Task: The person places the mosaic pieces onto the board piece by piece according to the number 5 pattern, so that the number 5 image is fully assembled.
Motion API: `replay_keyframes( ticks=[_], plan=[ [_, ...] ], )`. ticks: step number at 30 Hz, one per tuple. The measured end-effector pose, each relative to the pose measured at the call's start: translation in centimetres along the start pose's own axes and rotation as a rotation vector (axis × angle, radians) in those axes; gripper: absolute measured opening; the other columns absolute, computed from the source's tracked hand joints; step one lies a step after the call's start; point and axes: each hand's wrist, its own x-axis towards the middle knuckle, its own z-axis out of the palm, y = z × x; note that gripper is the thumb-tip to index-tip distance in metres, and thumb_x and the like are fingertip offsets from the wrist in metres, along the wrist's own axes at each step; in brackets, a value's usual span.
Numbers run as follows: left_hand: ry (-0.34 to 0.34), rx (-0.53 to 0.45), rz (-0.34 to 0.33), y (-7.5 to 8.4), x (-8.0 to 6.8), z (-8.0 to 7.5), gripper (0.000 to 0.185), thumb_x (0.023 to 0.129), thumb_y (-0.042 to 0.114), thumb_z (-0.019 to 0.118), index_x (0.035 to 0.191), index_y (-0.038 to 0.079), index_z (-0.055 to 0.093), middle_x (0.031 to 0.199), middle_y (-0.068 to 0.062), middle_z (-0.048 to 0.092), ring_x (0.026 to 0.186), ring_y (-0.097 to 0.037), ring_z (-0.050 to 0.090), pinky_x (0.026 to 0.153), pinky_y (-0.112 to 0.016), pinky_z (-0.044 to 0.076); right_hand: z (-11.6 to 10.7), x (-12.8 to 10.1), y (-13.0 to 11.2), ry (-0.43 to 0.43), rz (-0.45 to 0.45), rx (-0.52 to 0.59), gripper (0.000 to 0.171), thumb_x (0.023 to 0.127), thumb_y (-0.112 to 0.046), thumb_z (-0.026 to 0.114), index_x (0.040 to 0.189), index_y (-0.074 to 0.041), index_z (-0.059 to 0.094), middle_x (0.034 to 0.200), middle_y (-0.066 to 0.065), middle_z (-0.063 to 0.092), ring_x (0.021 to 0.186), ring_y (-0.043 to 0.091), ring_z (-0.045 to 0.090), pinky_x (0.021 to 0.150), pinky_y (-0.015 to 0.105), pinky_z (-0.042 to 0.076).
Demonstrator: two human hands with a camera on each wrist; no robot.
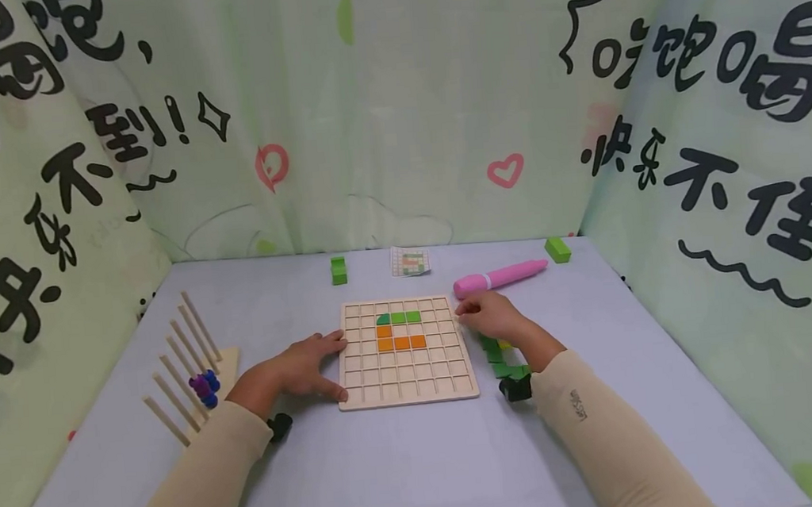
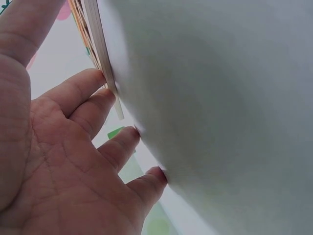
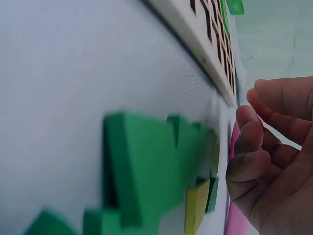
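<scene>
A: Going left to right, what are we seeing first?

B: At nine o'clock we are looking at a wooden peg rack (image 1: 187,365) with seven thin round pegs, its row running from seven o'clock toward twelve. Purple and blue beads (image 1: 204,385) are sitting on it; we cannot count them.

A: And our left hand (image 1: 299,367)?

B: We are laying it flat, fingers straight and relaxed, fingertips (image 2: 108,93) touching the left edge of the grid board (image 1: 408,387). It is grasping nothing.

A: Where is the board lying?

B: At the centre of the smooth grey table (image 1: 423,467), flat and nearly square, so we are finding no clear long axis; its sides are running square to the table edge. It is pale wood cut into small square cells. Three green tiles (image 1: 397,317) are filling one row, and below them four orange tiles (image 1: 402,341) are making an L.

A: Behind it?

B: At twelve o'clock a green block (image 1: 338,270) and a small printed card (image 1: 410,262). At one o'clock a pink pen (image 1: 499,277) is pointing toward two o'clock, with a second green block (image 1: 557,249) beyond its tip.

A: And our right hand (image 1: 491,315)?

B: We are curling its fingers (image 3: 252,161) loosely beside the board's right edge; they are holding nothing we can see. A heap of matte green pieces (image 3: 151,166) with one yellow piece (image 3: 196,203) is lying just under the wrist, at four o'clock.
</scene>
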Motion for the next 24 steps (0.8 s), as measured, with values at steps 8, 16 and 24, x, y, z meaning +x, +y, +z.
replay_keyframes(
  ticks=[8, 16, 24],
  plan=[
    [-0.002, 0.0, 0.001, 0.2, -0.1, -0.1, 0.101, 0.078, 0.048, 0.09, 0.16, 0.015, 0.041, 0.173, -0.004, 0.025, 0.159, -0.042, 0.019, 0.125, -0.061, 0.025, -1.3, -1.1, 2.0, -0.003, 0.032, -0.155, 0.028, 0.098, -0.014, 0.066, 0.122, -0.003, 0.073, 0.115, 0.013, 0.07, 0.098, 0.024, 0.06, 0.088, 0.038, 0.053],
    [0.005, -0.009, -0.002, 0.2, -0.2, -0.1, 0.1, 0.078, 0.045, 0.091, 0.16, 0.014, 0.042, 0.173, -0.005, 0.025, 0.158, -0.043, 0.019, 0.125, -0.061, 0.025, -1.4, -1.4, 2.4, -0.041, 0.055, -0.227, 0.03, 0.097, -0.014, 0.067, 0.124, -0.003, 0.073, 0.118, 0.015, 0.071, 0.099, 0.025, 0.061, 0.092, 0.043, 0.055],
    [0.006, -0.014, -0.006, 0.2, -0.2, -0.1, 0.1, 0.078, 0.045, 0.09, 0.16, 0.015, 0.042, 0.173, -0.004, 0.025, 0.159, -0.042, 0.019, 0.125, -0.061, 0.024, -1.3, -1.4, 2.5, -0.033, 0.053, -0.244, 0.024, 0.095, -0.012, 0.07, 0.116, -0.002, 0.073, 0.107, 0.012, 0.069, 0.094, 0.025, 0.059, 0.086, 0.039, 0.054]
  ],
)
